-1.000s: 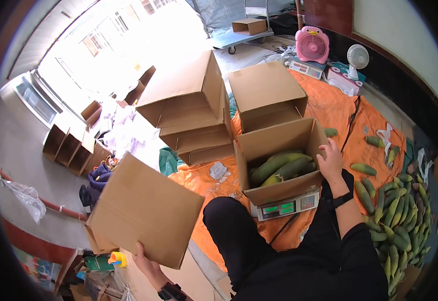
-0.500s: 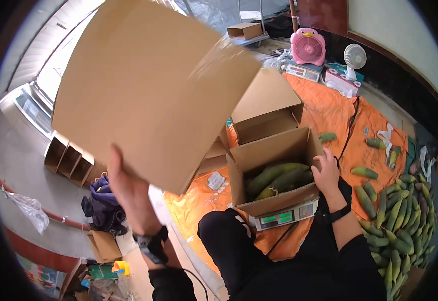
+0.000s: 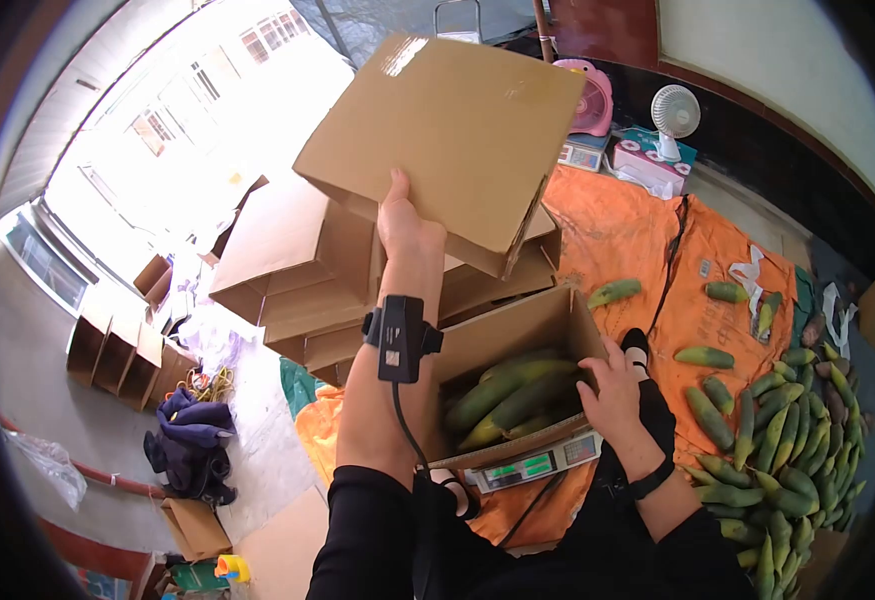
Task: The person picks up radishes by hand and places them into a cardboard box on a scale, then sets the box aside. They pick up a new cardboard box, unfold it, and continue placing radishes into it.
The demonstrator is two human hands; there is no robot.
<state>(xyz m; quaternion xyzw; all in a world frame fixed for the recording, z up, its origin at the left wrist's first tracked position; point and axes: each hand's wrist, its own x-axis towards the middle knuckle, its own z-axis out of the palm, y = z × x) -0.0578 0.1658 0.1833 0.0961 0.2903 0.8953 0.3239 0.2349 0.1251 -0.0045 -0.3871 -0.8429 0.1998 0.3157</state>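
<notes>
Raised in front of me is a cardboard box [image 3: 447, 140], tilted, with a strip of clear tape at its upper corner. My left hand [image 3: 409, 225] is closed on its near edge, thumb on the outer face; the other fingers are hidden. Below it, an open cardboard box [image 3: 517, 325] holds several long green vegetables [image 3: 512, 395] and stands on a digital scale [image 3: 527, 468] with lit green displays. My right hand [image 3: 612, 400] grips the right rim of that open box, fingers curled at the edge.
Stacked open cardboard boxes [image 3: 292, 240] stand just beyond. At right, a large heap of green vegetables [image 3: 797, 430] spreads off an orange tarp [image 3: 617, 235]. A white fan [image 3: 675, 110] and a pink fan [image 3: 592, 98] stand at the back. Dark bags [image 3: 192, 450] lie left.
My left hand has carried the box from the left to the right and farther away, over the stacked boxes. My right hand remains on the open box's rim. The view has shifted.
</notes>
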